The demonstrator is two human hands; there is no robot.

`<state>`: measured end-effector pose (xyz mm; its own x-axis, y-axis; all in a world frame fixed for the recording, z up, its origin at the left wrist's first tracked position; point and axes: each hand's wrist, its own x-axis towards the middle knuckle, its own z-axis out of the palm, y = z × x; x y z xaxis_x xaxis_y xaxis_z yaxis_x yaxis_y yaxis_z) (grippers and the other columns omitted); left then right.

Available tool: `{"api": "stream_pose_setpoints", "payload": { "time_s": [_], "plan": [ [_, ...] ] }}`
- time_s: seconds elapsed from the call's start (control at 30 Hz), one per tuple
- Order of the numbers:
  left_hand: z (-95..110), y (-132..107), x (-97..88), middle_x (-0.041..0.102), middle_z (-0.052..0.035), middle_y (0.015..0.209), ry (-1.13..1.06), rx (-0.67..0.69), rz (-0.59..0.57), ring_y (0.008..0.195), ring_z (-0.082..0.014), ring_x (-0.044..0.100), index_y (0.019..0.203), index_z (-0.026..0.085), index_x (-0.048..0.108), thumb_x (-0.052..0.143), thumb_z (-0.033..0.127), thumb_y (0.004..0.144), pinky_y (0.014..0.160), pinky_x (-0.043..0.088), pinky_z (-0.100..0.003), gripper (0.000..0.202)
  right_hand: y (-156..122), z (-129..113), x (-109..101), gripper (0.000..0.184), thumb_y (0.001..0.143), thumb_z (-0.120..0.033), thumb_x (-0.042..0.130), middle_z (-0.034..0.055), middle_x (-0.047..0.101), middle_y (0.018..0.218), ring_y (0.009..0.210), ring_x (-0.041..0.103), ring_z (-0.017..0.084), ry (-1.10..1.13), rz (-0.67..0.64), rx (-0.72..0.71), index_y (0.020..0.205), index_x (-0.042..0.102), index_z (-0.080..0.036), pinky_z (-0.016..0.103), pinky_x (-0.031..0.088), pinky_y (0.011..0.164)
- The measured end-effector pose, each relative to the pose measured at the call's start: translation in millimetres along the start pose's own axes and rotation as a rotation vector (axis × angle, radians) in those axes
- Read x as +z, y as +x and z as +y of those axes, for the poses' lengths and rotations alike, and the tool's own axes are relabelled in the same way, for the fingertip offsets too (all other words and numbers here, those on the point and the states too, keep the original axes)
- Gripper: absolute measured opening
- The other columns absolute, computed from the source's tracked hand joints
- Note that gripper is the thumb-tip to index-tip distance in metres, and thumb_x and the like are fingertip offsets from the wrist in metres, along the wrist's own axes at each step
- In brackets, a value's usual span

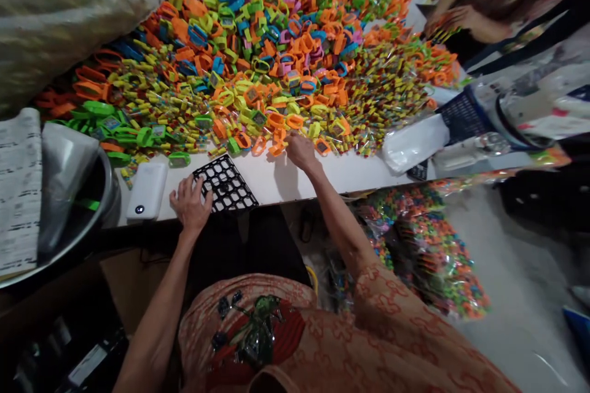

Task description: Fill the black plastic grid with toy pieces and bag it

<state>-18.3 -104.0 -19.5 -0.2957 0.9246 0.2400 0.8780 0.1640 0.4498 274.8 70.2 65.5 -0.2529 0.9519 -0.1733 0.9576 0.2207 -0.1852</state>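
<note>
My left hand [191, 204] rests at the left edge of a black plastic grid tray [229, 187], its fingers spread over the rim and the table. The tray lies flat near the table's front edge, with open cells. At the front of a large heap of colourful toy watches [276, 61], my right hand [300, 150] has its fingers closed at an orange toy watch [277, 142]; the fingertips are partly hidden. Around it lie more orange, yellow and green watches and many small yellow wrapped pieces [161, 89].
A white power bank [147, 190] lies left of the tray, beside a metal basin [108, 190]. To the right are white plastic bags [415, 142] and a blue basket [463, 115]. Filled bags [442, 252] lie on the floor. Another person's hands [454, 19] work at far right.
</note>
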Motion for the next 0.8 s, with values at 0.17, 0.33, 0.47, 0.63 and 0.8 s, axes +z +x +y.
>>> {"api": "stream_pose_setpoints", "payload": {
  "time_s": [0.17, 0.33, 0.47, 0.63, 0.8],
  "plan": [
    [0, 0, 2.8, 0.06, -0.0161, 0.15, -0.017, -0.005, 0.023, 0.144, -0.0365, 0.048, 0.132, 0.024, 0.069, 0.058, 0.043, 0.092, 0.12, 0.022, -0.058, 0.046, 1, -1, 12, 0.043, 0.1, -0.009, 0.035, 0.0212, 0.057, 0.145, 0.117, 0.059, 0.029, -0.061, 0.004, 0.003, 0.133, 0.062, -0.012, 0.037, 0.045, 0.087],
    [-4, -4, 0.7, 0.065, -0.0183, 0.144, -0.071, -0.005, 0.021, 0.142, -0.0368, 0.05, 0.139, 0.018, 0.063, 0.061, 0.046, 0.087, 0.121, 0.024, -0.055, 0.059, 8, -1, 23, 0.041, 0.095, -0.012, 0.045, 0.0218, 0.061, 0.14, 0.11, 0.061, 0.029, 0.012, 0.056, 0.013, 0.132, 0.061, -0.01, 0.036, 0.044, 0.086],
    [-8, 2, -1.9, 0.066, -0.0192, 0.141, -0.1, -0.042, 0.022, 0.138, -0.0366, 0.052, 0.142, 0.015, 0.06, 0.062, 0.047, 0.087, 0.118, 0.029, -0.051, 0.064, 4, 2, 32, 0.025, 0.092, -0.021, 0.054, 0.0148, 0.071, 0.116, 0.099, 0.062, 0.024, 0.222, 0.096, -0.07, 0.106, 0.073, -0.011, 0.034, 0.044, 0.085],
    [-15, 18, -2.0, 0.062, -0.018, 0.147, -0.083, -0.047, -0.024, 0.142, -0.0379, 0.049, 0.134, 0.019, 0.066, 0.067, 0.043, 0.085, 0.119, 0.027, -0.054, 0.055, -16, -16, 39, 0.022, 0.096, -0.028, 0.059, 0.0115, 0.072, 0.105, 0.09, 0.063, 0.02, 0.253, -0.026, -0.147, 0.099, 0.074, -0.013, 0.031, 0.042, 0.079],
    [-17, 16, 2.9, 0.062, -0.0163, 0.148, -0.075, -0.067, -0.027, 0.144, -0.0379, 0.047, 0.125, 0.022, 0.069, 0.07, 0.041, 0.082, 0.121, 0.024, -0.058, 0.047, -31, -36, 35, 0.017, 0.093, -0.022, 0.062, 0.0182, 0.07, 0.111, 0.086, 0.064, 0.022, 0.067, -0.095, -0.097, 0.1, 0.072, -0.011, 0.032, 0.039, 0.071]
  ]
}}
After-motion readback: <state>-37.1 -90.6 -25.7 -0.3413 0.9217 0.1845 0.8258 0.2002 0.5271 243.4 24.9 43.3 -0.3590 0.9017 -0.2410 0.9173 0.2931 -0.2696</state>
